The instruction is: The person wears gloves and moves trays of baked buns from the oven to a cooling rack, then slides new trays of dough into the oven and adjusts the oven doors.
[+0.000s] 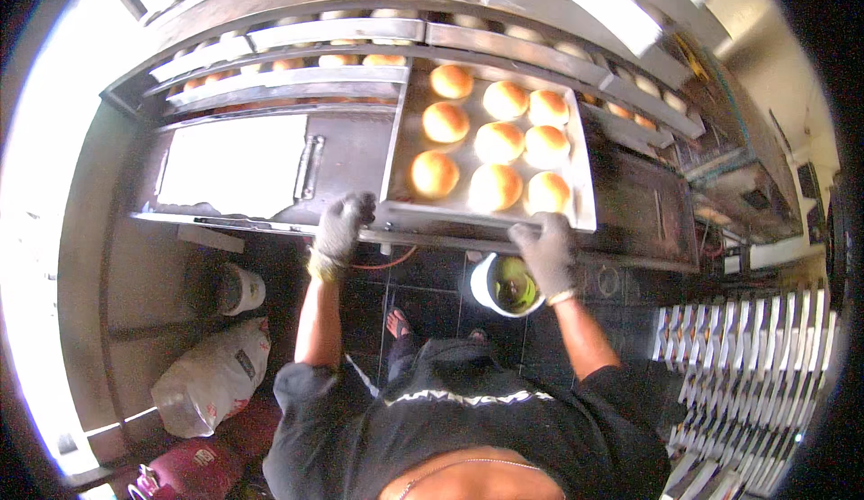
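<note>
A white bucket (pixel 483 286) stands before the tray (pixel 583 169). At the tray's near edge, the right hand's (pixel 545 250) grip is unclear; beside its near-left corner, the left hand's (pixel 340 227) fingers curl, hold unclear. Inside: nine buns (pixel 499 143).

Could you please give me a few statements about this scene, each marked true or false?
1. The tray holds nine buns. True.
2. Both hands are bare. False: the left hand and the right hand wear gray gloves.
3. The right hand is at the tray's near edge. True.
4. The sack is white and lies on the right side of the view. False: the white sack is on the left.
5. A bucket stands on the floor. True.
</note>
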The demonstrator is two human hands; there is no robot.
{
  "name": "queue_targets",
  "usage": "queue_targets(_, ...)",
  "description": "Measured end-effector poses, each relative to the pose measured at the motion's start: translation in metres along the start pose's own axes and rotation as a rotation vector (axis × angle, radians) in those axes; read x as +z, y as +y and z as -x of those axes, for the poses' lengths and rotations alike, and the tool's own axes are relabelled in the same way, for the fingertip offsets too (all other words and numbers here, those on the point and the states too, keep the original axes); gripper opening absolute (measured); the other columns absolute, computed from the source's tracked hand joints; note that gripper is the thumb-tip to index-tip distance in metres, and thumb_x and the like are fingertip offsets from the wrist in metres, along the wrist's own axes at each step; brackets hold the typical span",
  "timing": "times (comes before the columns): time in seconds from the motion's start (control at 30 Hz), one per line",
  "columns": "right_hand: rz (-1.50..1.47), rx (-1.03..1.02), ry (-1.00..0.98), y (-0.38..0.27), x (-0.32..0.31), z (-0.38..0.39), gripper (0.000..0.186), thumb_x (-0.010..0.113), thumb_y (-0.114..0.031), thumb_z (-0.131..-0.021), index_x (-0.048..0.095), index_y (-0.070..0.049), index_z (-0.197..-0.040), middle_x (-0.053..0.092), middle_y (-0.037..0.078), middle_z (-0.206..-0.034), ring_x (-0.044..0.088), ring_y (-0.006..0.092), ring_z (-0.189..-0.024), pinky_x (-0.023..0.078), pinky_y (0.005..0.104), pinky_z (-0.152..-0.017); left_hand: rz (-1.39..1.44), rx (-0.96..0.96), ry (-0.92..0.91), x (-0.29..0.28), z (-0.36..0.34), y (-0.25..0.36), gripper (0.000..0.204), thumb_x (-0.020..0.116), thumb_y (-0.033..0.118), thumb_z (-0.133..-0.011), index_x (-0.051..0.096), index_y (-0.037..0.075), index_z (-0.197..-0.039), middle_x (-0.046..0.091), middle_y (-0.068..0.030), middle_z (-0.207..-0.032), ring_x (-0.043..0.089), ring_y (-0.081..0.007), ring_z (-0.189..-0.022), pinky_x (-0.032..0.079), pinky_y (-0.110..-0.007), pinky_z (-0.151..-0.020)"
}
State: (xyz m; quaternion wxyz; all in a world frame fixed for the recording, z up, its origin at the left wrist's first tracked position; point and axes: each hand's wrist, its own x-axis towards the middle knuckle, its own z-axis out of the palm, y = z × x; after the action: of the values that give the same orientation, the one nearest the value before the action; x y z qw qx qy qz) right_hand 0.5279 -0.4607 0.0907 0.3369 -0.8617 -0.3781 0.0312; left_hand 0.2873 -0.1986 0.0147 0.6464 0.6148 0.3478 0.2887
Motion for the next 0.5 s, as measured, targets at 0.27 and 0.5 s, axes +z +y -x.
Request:
queue_targets(0.27,0.044,-0.067,0.118,0.098,-0.071,0.097,0.041,0.084,-0.027,-0.070,0.064,-0.001,-0.093,0.061,0.017,-0.095,0.061,0.0344,-0.087,0.048,0.0455,-0.077,-0.558,0.184,-0.093,0.137,-0.004,-0.029,0.032,0.070,0.034,-0.081,0.065,0.003,-0.090,0.067,-0.0165,-0.081,0.065,-0.0304,-0.073,0.051,-0.041,-0.069)
queue_targets(0.5,0.298,0.084,0.248,0.258,-0.192,0.078,0.044,0.088,-0.028,-0.063,0.067,0.002,-0.089,0.064,0.019,-0.094,0.062,0.0345,-0.088,0.050,0.0428,-0.077,-0.685,0.249,-0.170,0.376,0.016,-0.023,0.039,0.068,0.043,-0.083,0.065,0.006,-0.093,0.067,-0.0224,-0.092,0.064,-0.0445,-0.089,0.051,-0.048,-0.077)
